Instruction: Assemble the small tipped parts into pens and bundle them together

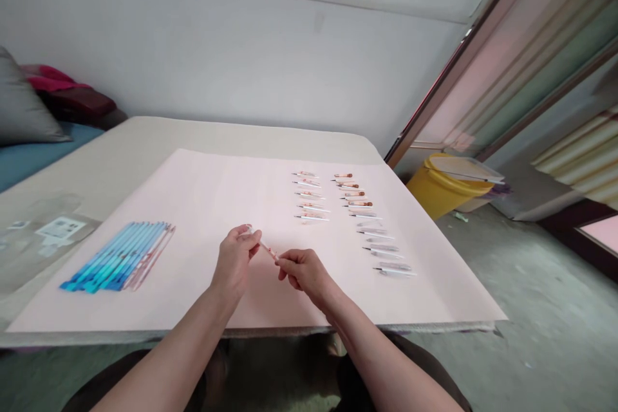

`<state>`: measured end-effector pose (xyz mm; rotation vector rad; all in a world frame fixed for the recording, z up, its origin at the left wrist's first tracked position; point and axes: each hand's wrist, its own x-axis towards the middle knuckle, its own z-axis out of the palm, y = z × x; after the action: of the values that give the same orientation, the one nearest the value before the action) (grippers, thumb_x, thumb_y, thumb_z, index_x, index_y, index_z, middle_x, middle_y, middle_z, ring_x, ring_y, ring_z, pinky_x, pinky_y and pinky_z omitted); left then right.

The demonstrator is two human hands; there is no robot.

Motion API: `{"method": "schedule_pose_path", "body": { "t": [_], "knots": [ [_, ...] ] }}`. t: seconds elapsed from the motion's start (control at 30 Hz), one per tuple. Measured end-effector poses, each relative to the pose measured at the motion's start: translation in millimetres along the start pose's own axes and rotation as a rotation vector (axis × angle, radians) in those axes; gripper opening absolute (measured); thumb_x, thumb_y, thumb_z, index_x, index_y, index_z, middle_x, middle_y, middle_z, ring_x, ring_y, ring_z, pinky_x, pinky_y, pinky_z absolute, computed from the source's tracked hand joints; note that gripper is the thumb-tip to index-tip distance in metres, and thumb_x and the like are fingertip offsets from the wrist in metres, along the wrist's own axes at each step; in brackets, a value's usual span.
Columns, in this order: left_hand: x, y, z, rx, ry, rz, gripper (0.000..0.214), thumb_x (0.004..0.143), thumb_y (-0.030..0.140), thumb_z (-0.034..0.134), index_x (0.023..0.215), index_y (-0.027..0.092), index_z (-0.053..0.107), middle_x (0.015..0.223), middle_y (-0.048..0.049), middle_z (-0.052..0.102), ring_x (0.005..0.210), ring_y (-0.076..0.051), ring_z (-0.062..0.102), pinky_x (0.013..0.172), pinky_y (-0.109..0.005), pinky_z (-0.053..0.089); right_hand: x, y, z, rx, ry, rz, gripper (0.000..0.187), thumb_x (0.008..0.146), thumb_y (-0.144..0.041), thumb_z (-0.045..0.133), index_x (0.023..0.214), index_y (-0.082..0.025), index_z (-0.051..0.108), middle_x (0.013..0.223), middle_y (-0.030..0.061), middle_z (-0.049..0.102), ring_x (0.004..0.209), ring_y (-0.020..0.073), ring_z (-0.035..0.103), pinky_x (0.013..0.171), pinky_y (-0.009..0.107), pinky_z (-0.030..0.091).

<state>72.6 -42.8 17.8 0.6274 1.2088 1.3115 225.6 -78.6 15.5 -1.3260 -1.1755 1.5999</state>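
A slim white pen with a reddish pattern [268, 249] is held at a slant over the white sheet. My left hand [235, 257] pinches its upper end, while the fingertips of my right hand [302, 270] are closed on the lower end. To the left, several blue pens [116, 254] lie side by side, with a few pinkish pens [150, 259] along their right edge. Right of my hands, a column of pale reddish pen parts with dark tips [311, 196] is laid out. Beside it runs another column, with brown-patterned parts [355, 194] at the back and greyish-white parts [386, 249] nearer me.
The white sheet [217, 187] covers much of the table [159, 132], which stands against a pale wall. A clear plastic bag with a label [60, 228] lies at the left. A yellow bin [437, 190] stands on the floor at the right. A grey cushion [24, 103] is at the far left.
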Motion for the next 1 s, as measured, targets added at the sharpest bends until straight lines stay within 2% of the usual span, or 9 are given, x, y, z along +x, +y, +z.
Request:
{"method": "schedule_pose_path", "body": {
  "t": [0.17,0.37,0.53,0.7,0.87,1.0],
  "knots": [
    [-1.7,3.8,2.1,-0.073,-0.11,0.005,0.041,0.065,0.021,0.07,0.102,0.016,0.055,0.087,-0.0081,0.065,0.087,-0.018,0.061,0.08,-0.034,0.046,0.5,2.6,-1.4,0.065,0.0,0.016,0.02,0.072,-0.031,0.06,0.064,-0.013,0.06,0.052,0.0,0.057,0.035,0.0038,0.034,0.036,0.02,0.02],
    [0.1,2.1,0.6,0.006,-0.012,0.011,0.037,0.062,0.027,0.073,0.095,0.016,0.058,0.081,-0.0037,0.062,0.079,-0.013,0.058,0.076,-0.03,0.045,-0.1,2.2,0.7,0.05,0.002,0.008,0.019,0.072,-0.03,0.06,0.064,-0.013,0.06,0.045,-0.0025,0.053,0.035,0.0062,0.04,0.036,0.02,0.027],
    [0.3,1.9,1.4,-0.043,-0.081,0.008,0.039,0.064,0.023,0.071,0.099,0.016,0.056,0.083,-0.0065,0.064,0.087,-0.017,0.06,0.08,-0.033,0.045,-0.9,0.7,2.1,0.052,0.028,0.034,0.017,0.07,-0.029,0.059,0.063,-0.013,0.059,0.042,-0.0038,0.051,0.034,0.0071,0.042,0.034,0.02,0.029],
    [0.3,0.9,1.1,0.047,0.0,0.028,0.041,0.062,0.03,0.073,0.098,0.018,0.058,0.08,-0.0022,0.062,0.079,-0.013,0.059,0.076,-0.03,0.044,0.2,1.6,2.1,0.043,0.008,0.03,0.019,0.069,-0.031,0.06,0.062,-0.014,0.058,0.042,-0.0041,0.05,0.034,0.0063,0.042,0.035,0.019,0.029],
    [0.5,2.1,1.2,-0.036,-0.085,0.009,0.043,0.062,0.023,0.073,0.101,0.016,0.056,0.078,-0.0043,0.062,0.084,-0.016,0.06,0.08,-0.033,0.045,0.8,4.1,0.5,0.1,0.0,0.038,0.018,0.068,-0.031,0.062,0.065,-0.013,0.06,0.052,-0.002,0.056,0.036,0.006,0.044,0.034,0.019,0.028],
    [-0.7,1.9,2.3,0.018,-0.034,0.011,0.043,0.062,0.027,0.073,0.101,0.017,0.057,0.079,-0.0032,0.061,0.081,-0.015,0.059,0.077,-0.032,0.046,0.3,3.7,1.3,0.087,0.012,0.037,0.019,0.068,-0.031,0.063,0.063,-0.013,0.059,0.047,-0.0033,0.053,0.035,0.0059,0.042,0.035,0.02,0.028]
  ]
}}
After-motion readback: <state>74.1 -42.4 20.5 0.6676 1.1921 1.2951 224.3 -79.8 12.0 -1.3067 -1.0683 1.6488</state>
